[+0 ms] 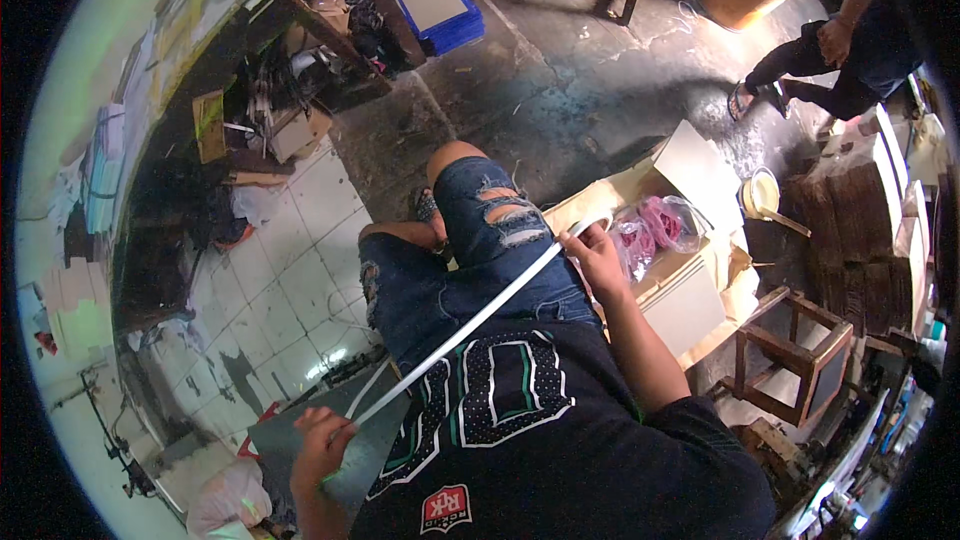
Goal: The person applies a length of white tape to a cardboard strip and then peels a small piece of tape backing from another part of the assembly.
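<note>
A long, narrow white strip (470, 325) runs taut and slanting across my lap, in front of my black shirt. Its lower end is gripped by my left hand (322, 443), low at the left; a thin loose tail of it sticks up beside those fingers. My right hand (597, 258) pinches the other end above my right thigh, where a small loop of the strip curls past the fingertips. Close beside that hand, a clear plastic bag with dark pink contents (655, 230) lies on brown paper and grey boards (685, 312). What the strip is made of cannot be told.
A wooden stool (790, 355) and stacked brown cardboard sheets (850, 210) stand at the right. A tub with a brush-like handle (765, 195) sits near them. Another person's hand (834, 40) shows at the far right. A blue-edged stack (435, 5) is ahead; shelves of clutter line the left.
</note>
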A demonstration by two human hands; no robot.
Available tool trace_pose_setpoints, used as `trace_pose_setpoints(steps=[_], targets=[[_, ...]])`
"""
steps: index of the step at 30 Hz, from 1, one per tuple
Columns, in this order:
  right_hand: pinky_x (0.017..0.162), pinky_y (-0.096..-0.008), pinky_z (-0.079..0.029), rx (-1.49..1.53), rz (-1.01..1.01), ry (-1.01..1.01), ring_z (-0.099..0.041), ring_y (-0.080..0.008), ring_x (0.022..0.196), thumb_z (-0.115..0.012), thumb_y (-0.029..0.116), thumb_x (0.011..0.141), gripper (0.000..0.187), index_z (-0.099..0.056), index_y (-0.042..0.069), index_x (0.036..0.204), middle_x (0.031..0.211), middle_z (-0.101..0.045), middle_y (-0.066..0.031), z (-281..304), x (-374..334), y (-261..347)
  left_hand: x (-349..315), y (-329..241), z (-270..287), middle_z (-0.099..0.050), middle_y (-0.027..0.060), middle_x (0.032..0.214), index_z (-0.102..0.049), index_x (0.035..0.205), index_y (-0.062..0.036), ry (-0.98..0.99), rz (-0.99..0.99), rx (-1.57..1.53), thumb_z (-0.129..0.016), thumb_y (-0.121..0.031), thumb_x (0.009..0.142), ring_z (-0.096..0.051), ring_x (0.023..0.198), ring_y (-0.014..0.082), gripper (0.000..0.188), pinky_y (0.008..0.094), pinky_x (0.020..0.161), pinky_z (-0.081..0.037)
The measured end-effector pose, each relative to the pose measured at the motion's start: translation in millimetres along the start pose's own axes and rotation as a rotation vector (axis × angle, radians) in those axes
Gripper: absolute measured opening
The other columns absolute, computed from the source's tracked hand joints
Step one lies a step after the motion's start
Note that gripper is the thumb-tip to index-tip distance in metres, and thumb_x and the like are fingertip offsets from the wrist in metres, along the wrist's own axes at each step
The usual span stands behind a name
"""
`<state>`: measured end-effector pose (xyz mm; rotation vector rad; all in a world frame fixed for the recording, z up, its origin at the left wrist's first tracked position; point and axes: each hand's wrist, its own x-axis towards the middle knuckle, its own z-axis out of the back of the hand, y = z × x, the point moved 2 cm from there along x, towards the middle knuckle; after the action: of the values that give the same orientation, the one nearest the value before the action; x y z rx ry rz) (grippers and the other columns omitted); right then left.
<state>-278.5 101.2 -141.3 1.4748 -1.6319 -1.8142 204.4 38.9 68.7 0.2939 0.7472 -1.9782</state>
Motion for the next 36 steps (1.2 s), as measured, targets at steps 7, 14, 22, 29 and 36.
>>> trace_pose_setpoints(steps=[7,14,22,29,36], targets=[[0.075,-0.0263,-0.045,0.062,0.025,-0.034,-0.056,-0.0102,0.081,-0.066,0.017,0.093,0.018,-0.058,0.002,0.099,0.088,-0.062,-0.0013,-4,1,-2,-12,15,3,-0.055,0.0038,0.076,-0.071,0.081,-0.0109,0.034,0.044,-0.004,-0.071,-0.024,0.081,-0.05,0.085,0.0262,0.013,0.0416,0.08,-0.032],[0.075,-0.0267,-0.045,-0.035,-0.001,-0.068,-0.056,-0.0098,0.082,-0.066,0.018,0.093,0.02,-0.058,0.001,0.101,0.089,-0.063,-0.0017,-3,-1,1,-25,40,3,-0.058,0.0042,0.078,-0.073,0.086,-0.0118,0.057,0.112,-0.007,-0.069,-0.028,0.085,-0.052,0.091,0.0267,0.017,0.0425,0.085,-0.033],[0.078,-0.0296,-0.047,-0.113,-0.011,-0.086,-0.059,-0.0134,0.085,-0.068,0.023,0.091,0.027,-0.061,-0.001,0.102,0.092,-0.066,-0.0062,-2,3,-1,-21,55,-10,-0.059,0.0066,0.078,-0.074,0.09,-0.0119,0.17,0.197,-0.024,-0.069,-0.035,0.085,-0.054,0.083,0.0294,0.024,0.0441,0.084,-0.035],[0.076,-0.03,-0.047,-0.549,0.084,-0.174,-0.058,-0.0143,0.085,-0.069,0.021,0.089,0.027,-0.061,-0.001,0.103,0.091,-0.065,-0.0068,-6,-18,48,28,50,-27,-0.066,0.0125,0.099,-0.071,0.106,-0.013,0.39,0.242,0.313,-0.068,-0.037,0.085,-0.059,0.104,0.0351,0.032,0.0447,0.091,-0.042],[0.108,-0.0483,-0.026,-0.174,0.739,0.347,-0.061,-0.0191,0.09,-0.071,0.012,0.082,0.018,-0.059,0.006,0.095,0.089,-0.064,-0.004,-72,-64,176,148,-153,47,-0.066,0.0158,0.112,-0.064,0.116,-0.0007,-0.339,-0.586,-0.361,-0.061,-0.023,0.093,-0.061,0.106,0.0312,0.032,0.0395,0.096,-0.045]])
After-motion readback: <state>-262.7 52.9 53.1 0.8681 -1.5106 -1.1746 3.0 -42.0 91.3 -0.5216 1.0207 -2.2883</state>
